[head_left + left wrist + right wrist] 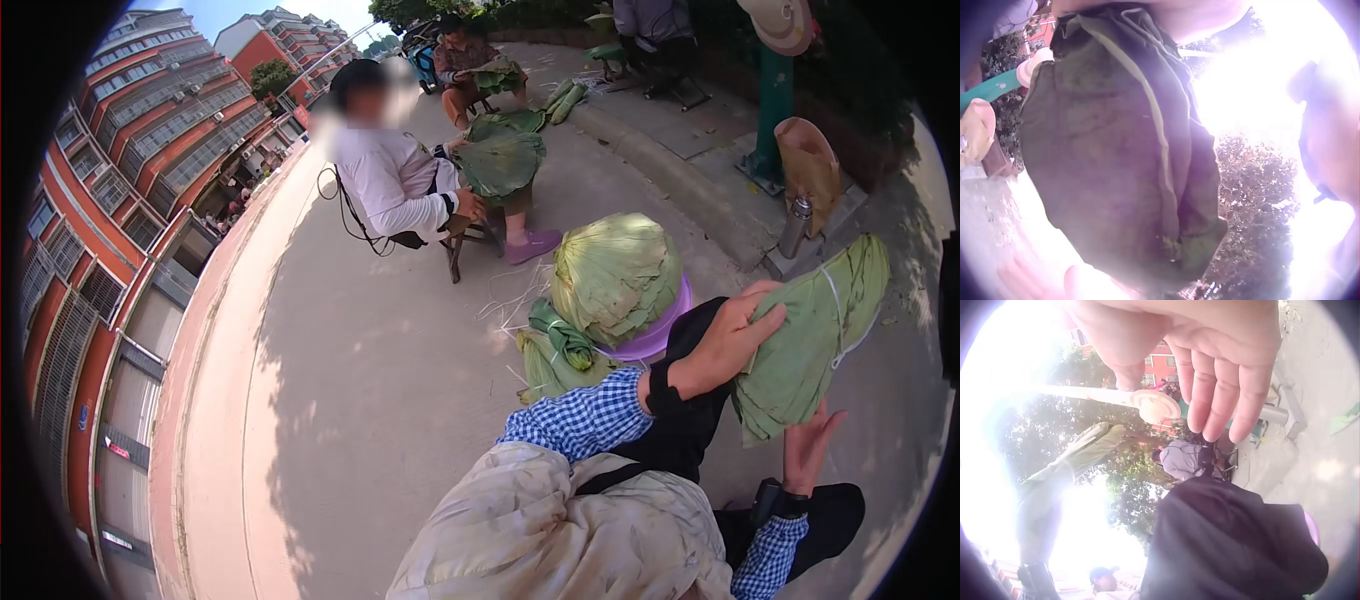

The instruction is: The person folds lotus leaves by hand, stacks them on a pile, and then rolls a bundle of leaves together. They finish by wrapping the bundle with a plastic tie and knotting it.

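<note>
A folded bundle of large green leaves [805,350], with a pale string round it, is at the right in the head view. My left hand [728,338] grips its near side, thumb laid along the leaves. In the left wrist view the bundle [1116,144] fills the middle, a pale strip running down it and part of a hand [1204,15] above. Below the bundle is my right hand [808,448], its upper part hidden behind the leaves. The right wrist view shows that hand [1191,356] with fingers extended and nothing held, the bundle [1085,450] off to one side.
A leaf-covered heap [615,275] sits in a purple basin [660,335], beside rolled leaves [560,365] and scattered strings. A seated person [395,180] holds leaves; another sits beyond. A metal flask [796,228] and brown bag [808,165] stand by a green post [775,115].
</note>
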`<action>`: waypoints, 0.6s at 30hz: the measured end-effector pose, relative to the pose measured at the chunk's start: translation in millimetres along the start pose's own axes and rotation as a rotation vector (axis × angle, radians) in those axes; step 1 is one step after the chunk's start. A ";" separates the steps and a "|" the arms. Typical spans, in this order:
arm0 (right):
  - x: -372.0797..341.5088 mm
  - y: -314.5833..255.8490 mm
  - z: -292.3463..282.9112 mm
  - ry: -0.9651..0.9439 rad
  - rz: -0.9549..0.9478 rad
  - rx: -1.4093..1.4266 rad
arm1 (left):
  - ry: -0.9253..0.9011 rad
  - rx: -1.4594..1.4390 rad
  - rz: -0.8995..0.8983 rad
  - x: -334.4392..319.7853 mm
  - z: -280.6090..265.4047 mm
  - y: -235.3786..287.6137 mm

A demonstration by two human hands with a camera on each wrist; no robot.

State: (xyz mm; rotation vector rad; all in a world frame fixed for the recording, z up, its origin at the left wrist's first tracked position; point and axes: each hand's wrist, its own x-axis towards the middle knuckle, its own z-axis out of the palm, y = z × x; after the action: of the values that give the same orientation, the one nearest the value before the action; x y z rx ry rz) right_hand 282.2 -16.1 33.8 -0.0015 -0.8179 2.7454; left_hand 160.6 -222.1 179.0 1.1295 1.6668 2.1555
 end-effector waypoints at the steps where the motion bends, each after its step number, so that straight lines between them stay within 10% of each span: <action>1: -5.5 -14.7 25.7 0.264 0.094 0.279 | -0.071 -0.100 -0.084 -1.5 18.8 -19.9; 7: -14.0 -27.4 -32.2 0.069 -0.223 -0.311 | -0.172 -0.491 -0.621 -40.7 68.6 -110.3; 12: -6.8 -53.1 -15.0 0.101 -0.389 -0.604 | -0.155 -0.102 -0.579 -61.7 65.2 -155.5; 14: 11.3 -77.9 -3.1 0.361 -0.057 -0.020 | -0.102 0.150 -0.476 -46.1 59.1 -165.2; 18: 43.4 -110.3 -47.5 0.488 -0.089 -0.332 | -0.092 0.065 -0.401 17.0 52.7 -155.8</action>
State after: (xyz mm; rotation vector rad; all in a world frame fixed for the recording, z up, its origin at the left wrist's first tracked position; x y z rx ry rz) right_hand 273.2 109.2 56.5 -0.6530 -1.0730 2.3378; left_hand 138.7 -118.8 51.8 0.8092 1.7550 1.7873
